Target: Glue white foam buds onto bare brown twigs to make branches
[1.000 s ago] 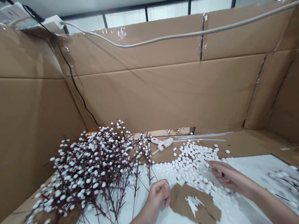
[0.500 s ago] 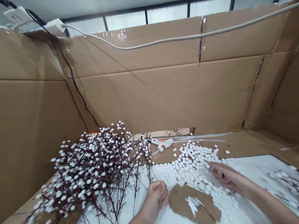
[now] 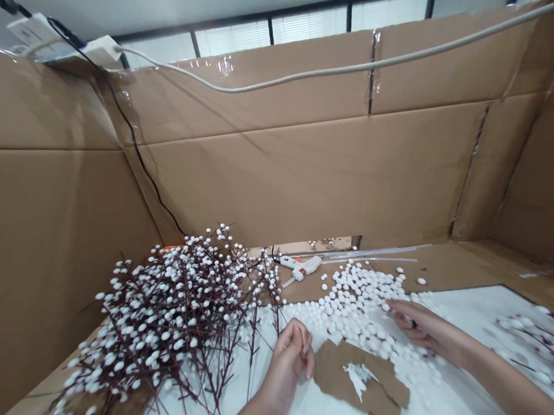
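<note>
My left hand point(image 3: 292, 351) is closed with its fingers curled, beside the dark twigs at the middle front. Whatever it may pinch is hidden by the fingers. My right hand point(image 3: 419, 324) reaches over the loose white balls point(image 3: 361, 289), with a small white ball point(image 3: 385, 307) at its fingertips. Between the hands lies a torn piece of cardboard point(image 3: 331, 371) with a white, glue-like smear point(image 3: 359, 377) on it. A large heap of dark branches tipped with white balls point(image 3: 172, 314) fills the area left of my left hand.
A white glue gun point(image 3: 303, 267) lies behind the balls, near clear glue sticks point(image 3: 379, 252). More white-balled branches point(image 3: 535, 340) lie at the right on the white board point(image 3: 473, 306). Cardboard walls point(image 3: 284, 170) enclose the table; a black cable point(image 3: 135, 145) runs down the left corner.
My left hand has risen slightly and turned at the wrist, its fingers still curled. My right hand has hardly moved.
</note>
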`<state>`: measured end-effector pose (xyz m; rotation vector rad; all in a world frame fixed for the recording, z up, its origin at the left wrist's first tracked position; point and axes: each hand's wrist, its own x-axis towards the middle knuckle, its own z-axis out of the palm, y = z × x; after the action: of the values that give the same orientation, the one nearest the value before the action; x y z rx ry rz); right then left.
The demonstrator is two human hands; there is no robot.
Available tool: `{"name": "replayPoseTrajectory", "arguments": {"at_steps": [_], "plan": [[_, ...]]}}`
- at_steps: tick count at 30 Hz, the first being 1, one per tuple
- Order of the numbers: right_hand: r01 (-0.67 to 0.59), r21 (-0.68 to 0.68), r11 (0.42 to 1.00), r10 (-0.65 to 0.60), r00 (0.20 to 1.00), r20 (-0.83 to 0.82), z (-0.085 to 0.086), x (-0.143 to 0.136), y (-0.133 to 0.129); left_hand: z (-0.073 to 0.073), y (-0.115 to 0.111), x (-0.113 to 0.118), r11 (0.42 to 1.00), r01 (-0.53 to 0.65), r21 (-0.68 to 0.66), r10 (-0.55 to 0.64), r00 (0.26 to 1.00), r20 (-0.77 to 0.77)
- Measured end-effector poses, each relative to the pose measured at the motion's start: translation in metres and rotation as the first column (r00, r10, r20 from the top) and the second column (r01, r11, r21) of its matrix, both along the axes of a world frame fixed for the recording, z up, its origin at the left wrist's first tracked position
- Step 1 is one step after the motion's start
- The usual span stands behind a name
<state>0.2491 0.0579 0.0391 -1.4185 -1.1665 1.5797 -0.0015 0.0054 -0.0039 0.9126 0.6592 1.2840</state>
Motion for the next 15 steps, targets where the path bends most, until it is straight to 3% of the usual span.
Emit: {"name": "replayPoseTrajectory", "arguments": {"at_steps": [15], "plan": [[0.054,-0.060,0.997,-0.061,0.989,-0.132,0.0001,0.0021,0.0010,-0.0014,-0.0008,-0.0049,0.999,0.024,-0.026,-0.025,0.999,-0.020]]}}
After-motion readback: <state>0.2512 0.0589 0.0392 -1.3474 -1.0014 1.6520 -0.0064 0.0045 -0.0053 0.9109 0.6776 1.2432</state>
